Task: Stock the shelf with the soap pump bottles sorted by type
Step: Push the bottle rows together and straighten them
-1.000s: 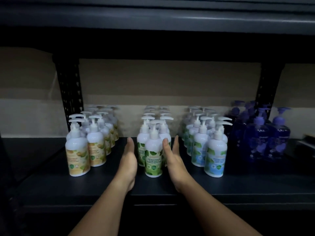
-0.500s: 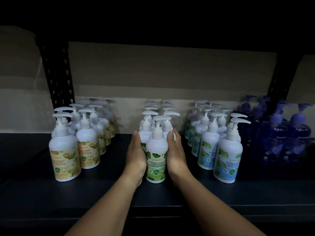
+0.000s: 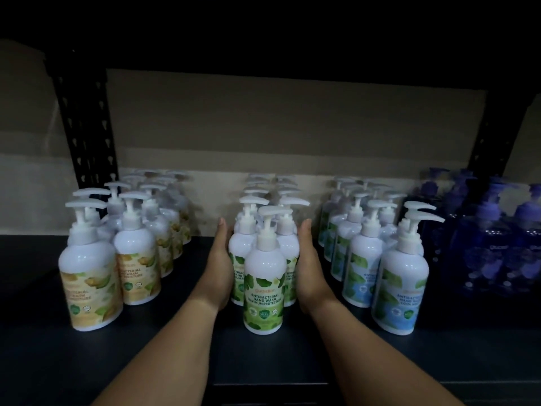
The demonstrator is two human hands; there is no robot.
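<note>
The front green-leaf bottle (image 3: 265,284) carries a label reading "ANTIBACTERIAL HAND WASH MAXIMUM PROTECTION", with a small brand word above it too blurred to read. The yellow-label bottle (image 3: 137,268) in the left group shows part of the words "BACTERIAL" and "MOISTURE"; the yellow bottle nearest the shelf edge (image 3: 89,285) shows "TERIAL", "WASH" and "MOISTURE", cut off at its left side. The front blue-label bottle (image 3: 402,284) shows "ANTIBACTERI", "HAND WA" and "COOL", the rest turned away. Print on the purple bottles (image 3: 497,244) cannot be read
</note>
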